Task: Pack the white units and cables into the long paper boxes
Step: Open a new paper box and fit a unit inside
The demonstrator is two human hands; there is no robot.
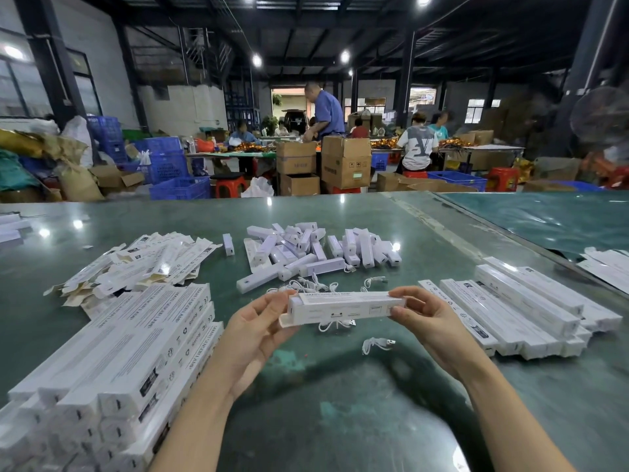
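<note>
Honestly, from the head view I cannot read the print on the long paper box [343,308] that I hold level above the green table [340,420]; the letters are too blurred. My left hand [253,335] grips its left end, where a flap stands open, and my right hand [427,318] pinches its right end between thumb and fingers. A white cable [337,324] hangs under the box, and whether it goes inside I cannot tell. Another loose cable [377,344] lies on the table just below. Behind the box, a heap of white units [316,250] sits near the table's middle, with more cables [306,286] in front of it, partly hidden by the box. Flat unfolded cartons [143,264] lie at far left; closed boxes are stacked at near left [112,376], cut off by the picture edge, and at right [520,315]. Beyond the shiny table I see a dim warehouse with people [326,114] at other tables, brown cartons [345,161] and blue crates [163,161].
</note>
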